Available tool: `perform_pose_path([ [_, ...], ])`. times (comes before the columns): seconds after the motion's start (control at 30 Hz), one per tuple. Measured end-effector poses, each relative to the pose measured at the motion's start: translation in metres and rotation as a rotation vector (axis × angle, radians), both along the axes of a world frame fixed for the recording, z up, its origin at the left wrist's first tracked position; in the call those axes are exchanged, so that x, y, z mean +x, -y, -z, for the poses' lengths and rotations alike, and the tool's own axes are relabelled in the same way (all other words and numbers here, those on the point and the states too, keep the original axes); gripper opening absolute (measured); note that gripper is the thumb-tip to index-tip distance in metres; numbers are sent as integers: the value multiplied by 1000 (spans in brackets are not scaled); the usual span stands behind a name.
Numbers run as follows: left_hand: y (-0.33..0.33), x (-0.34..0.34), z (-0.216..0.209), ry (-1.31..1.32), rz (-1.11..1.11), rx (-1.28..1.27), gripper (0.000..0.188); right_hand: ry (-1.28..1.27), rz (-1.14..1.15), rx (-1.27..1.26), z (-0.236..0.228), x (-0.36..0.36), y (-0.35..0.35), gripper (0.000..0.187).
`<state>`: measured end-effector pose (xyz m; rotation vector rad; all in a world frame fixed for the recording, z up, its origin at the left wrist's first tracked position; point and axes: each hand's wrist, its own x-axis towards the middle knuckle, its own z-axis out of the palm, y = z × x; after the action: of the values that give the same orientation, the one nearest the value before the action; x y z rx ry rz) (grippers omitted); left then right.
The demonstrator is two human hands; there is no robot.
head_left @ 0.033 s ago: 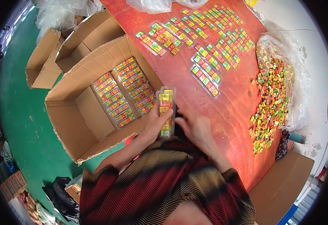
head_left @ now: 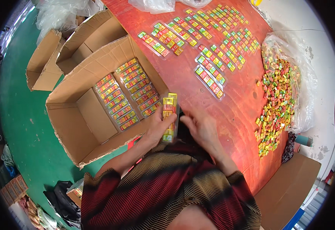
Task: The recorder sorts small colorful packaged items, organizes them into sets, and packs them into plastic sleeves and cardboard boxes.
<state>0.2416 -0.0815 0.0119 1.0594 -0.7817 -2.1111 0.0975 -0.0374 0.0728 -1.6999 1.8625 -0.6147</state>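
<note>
My left hand [head_left: 158, 128] grips a narrow clear plastic tray [head_left: 170, 119] filled with small yellow, red and green wrapped cubes. The thumb lies across the cubes, and the tray stands nearly lengthwise before my body. Just right of it is my right hand [head_left: 202, 128], holding nothing that I can see. Its thumb points toward the tray and stands apart from the loosely bent fingers, some of which are hidden. A large open carton [head_left: 66, 128] at the left holds two columns of similar filled trays [head_left: 113, 101].
Rows of filled trays [head_left: 210, 82] lie on the red table [head_left: 236, 111]. A heap of loose cubes [head_left: 276, 103] spills from a clear plastic bag [head_left: 307, 99] at the right. Another carton [head_left: 286, 188] stands lower right, and more open cartons [head_left: 45, 73] stand upper left.
The filled tray has tilted and sunk slightly in my left hand. My right hand has shifted a little to the right, away from it.
</note>
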Motion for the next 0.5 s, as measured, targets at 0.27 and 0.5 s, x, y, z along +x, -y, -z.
perform_pose_path([
  [0.27,-22,21,3,-85,337,39,43,553,-369,207,16,-10,22,46],
  [0.5,-24,21,-1,-4,332,20,41,915,-109,313,36,-7,22,44],
])
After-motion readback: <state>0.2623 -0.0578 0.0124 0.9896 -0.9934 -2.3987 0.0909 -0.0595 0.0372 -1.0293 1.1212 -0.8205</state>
